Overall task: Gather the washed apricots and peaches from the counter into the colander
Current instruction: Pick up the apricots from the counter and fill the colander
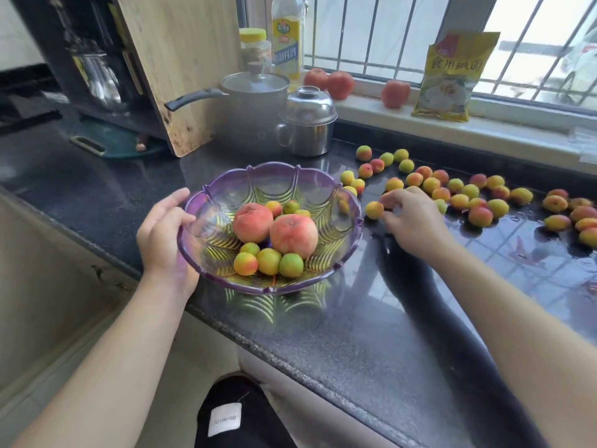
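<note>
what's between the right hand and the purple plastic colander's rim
In the head view, one yellow-orange apricot at the right hand's fingertips, then bare dark counter before the purple colander.

Your near counter (pixel 339 334) lies bare in front of the colander (pixel 350 227). To the right, scattered apricots (pixel 465 195) crowd the surface. Behind the colander, a pot (pixel 255 101) and steel mug (pixel 308 124) block the back, just beside a leaning board (pixel 181 59).

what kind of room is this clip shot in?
Most likely a home kitchen. A lidded saucepan and a steel lidded pot stand on a dark stone counter, a wooden cutting board leans behind them, and a cooking-liquid bottle stands by the barred window.
</note>
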A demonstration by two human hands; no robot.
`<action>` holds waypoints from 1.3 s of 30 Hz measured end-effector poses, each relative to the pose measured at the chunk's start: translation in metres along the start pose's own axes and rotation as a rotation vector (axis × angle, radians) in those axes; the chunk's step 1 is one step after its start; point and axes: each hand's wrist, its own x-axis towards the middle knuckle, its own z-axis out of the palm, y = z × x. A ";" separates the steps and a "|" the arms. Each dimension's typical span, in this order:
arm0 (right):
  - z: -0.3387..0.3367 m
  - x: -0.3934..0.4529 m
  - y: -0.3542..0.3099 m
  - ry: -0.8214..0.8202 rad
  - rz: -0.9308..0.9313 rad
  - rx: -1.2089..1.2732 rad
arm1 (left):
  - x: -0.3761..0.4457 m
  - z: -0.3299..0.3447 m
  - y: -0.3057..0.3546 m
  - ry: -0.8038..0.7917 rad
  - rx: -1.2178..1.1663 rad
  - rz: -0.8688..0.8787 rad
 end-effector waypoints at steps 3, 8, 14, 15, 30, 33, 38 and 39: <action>0.007 0.005 -0.010 -0.045 -0.024 -0.064 | 0.009 -0.007 0.006 0.037 -0.054 0.023; 0.019 0.002 -0.019 -0.082 -0.011 -0.181 | 0.017 -0.008 0.001 0.089 -0.148 0.034; 0.019 -0.011 -0.016 0.116 -0.021 0.040 | 0.019 -0.012 -0.001 0.045 -0.099 0.033; 0.017 -0.012 -0.016 0.140 -0.017 0.087 | 0.020 -0.012 -0.001 0.039 -0.099 0.028; -0.032 0.025 -0.121 -0.300 -0.381 0.055 | 0.016 -0.009 -0.001 0.011 -0.040 0.053; -0.011 0.036 -0.131 -0.354 -0.552 -0.367 | 0.018 -0.009 -0.001 0.015 -0.044 0.050; 0.003 0.043 -0.131 -0.376 -0.656 -0.618 | 0.020 -0.009 -0.003 0.023 -0.032 0.046; 0.004 0.045 -0.132 -0.364 -0.667 -0.622 | 0.021 -0.010 -0.003 0.021 -0.026 0.045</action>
